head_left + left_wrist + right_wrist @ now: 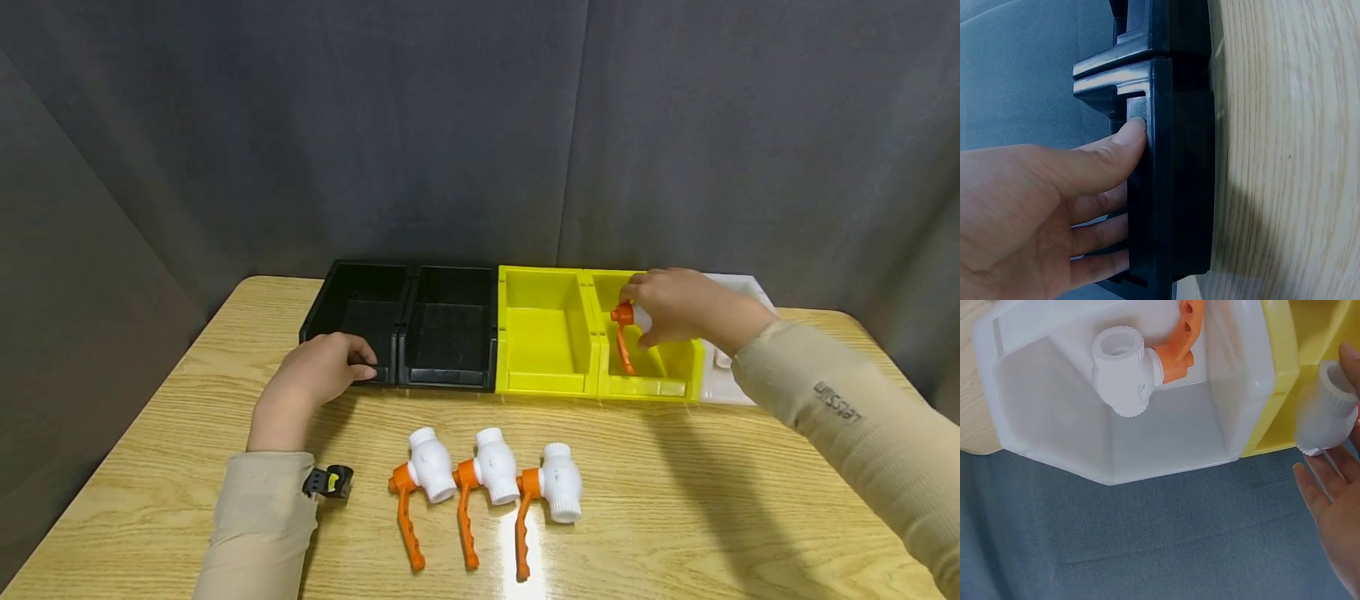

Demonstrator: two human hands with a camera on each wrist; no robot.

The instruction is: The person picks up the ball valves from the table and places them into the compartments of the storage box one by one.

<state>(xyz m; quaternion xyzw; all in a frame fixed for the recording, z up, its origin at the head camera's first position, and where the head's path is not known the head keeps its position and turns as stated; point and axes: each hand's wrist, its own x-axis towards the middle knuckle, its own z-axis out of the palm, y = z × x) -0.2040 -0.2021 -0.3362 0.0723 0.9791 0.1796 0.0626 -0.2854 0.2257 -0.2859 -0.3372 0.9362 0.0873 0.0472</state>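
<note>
My right hand [678, 304] holds a white ball valve [1325, 415] with an orange lever handle [625, 348] over the right yellow bin [690, 367]. The lever points down toward the bin's front lip, and fingers cover part of the white body. At the far left, my left hand [318, 371] grips the front rim of the outermost black bin [1161, 187], thumb [1129, 132] on the rim and fingers inside. Three more ball valves lie in a row on the table: a left one [432, 467], a middle one [497, 467] and a right one [562, 483], levers toward me.
Between the hands stand the second black bin [450, 379] and the left yellow bin [543, 383]. A white bin [1022, 394] at the right end contains another ball valve [1124, 378]. The wooden table [187, 400] meets a grey curtain [450, 125] behind the bins.
</note>
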